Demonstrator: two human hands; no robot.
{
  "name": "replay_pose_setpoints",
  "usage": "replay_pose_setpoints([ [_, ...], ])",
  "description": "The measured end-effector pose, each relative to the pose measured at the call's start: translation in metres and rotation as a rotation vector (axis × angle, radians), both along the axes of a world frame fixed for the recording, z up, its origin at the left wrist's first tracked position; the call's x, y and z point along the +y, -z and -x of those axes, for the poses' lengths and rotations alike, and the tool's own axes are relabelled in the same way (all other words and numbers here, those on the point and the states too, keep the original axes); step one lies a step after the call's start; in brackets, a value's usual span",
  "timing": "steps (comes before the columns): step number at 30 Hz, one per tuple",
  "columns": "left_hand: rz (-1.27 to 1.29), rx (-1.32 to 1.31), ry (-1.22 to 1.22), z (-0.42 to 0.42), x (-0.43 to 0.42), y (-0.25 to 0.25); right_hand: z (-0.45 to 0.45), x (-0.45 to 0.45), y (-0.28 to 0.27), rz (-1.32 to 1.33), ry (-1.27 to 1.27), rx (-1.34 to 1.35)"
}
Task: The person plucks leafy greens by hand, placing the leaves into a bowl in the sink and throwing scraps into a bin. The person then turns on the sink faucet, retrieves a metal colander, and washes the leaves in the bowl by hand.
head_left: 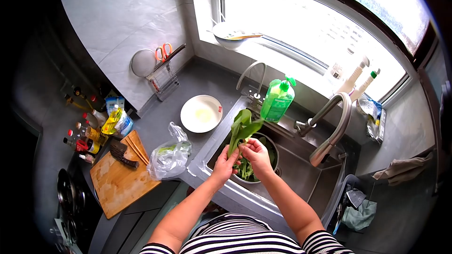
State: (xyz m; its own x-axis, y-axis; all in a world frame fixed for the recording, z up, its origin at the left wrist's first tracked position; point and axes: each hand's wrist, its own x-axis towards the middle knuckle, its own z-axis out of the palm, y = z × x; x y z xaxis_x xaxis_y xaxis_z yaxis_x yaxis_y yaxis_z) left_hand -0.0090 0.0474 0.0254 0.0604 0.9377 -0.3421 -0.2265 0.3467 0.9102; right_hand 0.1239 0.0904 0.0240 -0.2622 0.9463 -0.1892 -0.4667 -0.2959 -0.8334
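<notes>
Leafy greens point(242, 128) are held up over the sink, their broad leaves pointing away from me. My left hand point(226, 163) is closed around the lower stems. Beside it, my right hand point(256, 154) pinches the same bunch from the right. Under both hands a round metal pot point(277, 152) sits in the left part of the steel sink point(301, 169), with more greens point(246, 171) inside. My hands hide part of the pot.
Left of the sink are a white plate point(201, 114), a plastic bag point(170, 160) and a cutting board point(123, 178) with a cleaver point(123, 154). A green soap bottle point(278, 101) and the faucet point(332, 127) stand behind the sink. A bowl point(228, 35) rests on the windowsill.
</notes>
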Motion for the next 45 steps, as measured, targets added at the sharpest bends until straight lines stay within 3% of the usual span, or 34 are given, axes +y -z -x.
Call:
replay_pose_setpoints([
  [6,0.089,0.029,-0.066,-0.005,0.000,0.001,0.001,-0.007,-0.002,-0.036,0.043,-0.150],
  [8,0.044,-0.043,-0.055,-0.002,0.001,0.013,-0.003,-0.008,-0.002,-0.005,0.007,-0.195],
  [11,0.042,-0.183,-0.063,0.000,0.001,0.023,-0.009,-0.003,0.017,0.142,-0.039,-0.028],
  [15,0.099,-0.396,-0.105,0.004,-0.002,0.025,-0.005,-0.006,0.008,0.077,0.019,-0.170],
  [23,0.116,-0.332,-0.069,0.010,-0.005,0.033,-0.006,-0.003,0.014,-0.047,0.072,-0.300],
  [27,0.086,-0.325,-0.034,0.018,-0.008,0.048,-0.020,0.012,0.025,-0.011,0.246,-0.414],
  [30,0.105,-0.074,-0.095,0.012,-0.010,0.028,-0.038,0.022,0.035,-0.002,0.084,-0.627],
  [31,0.110,-0.042,-0.095,0.013,-0.010,0.029,-0.043,0.024,0.036,0.094,-0.022,-0.659],
  [35,0.128,-0.046,-0.068,0.012,-0.009,0.012,-0.033,0.010,0.042,-0.045,-0.056,-0.757],
  [36,0.114,-0.024,-0.048,0.013,-0.009,0.014,-0.028,0.009,0.042,-0.263,-0.032,-0.742],
  [40,0.066,0.033,0.031,0.014,-0.009,0.024,0.003,-0.002,0.008,-0.269,-0.114,-0.563],
  [45,0.036,-0.191,0.040,0.019,-0.013,0.036,0.015,-0.002,-0.013,-0.223,-0.156,-0.751],
])
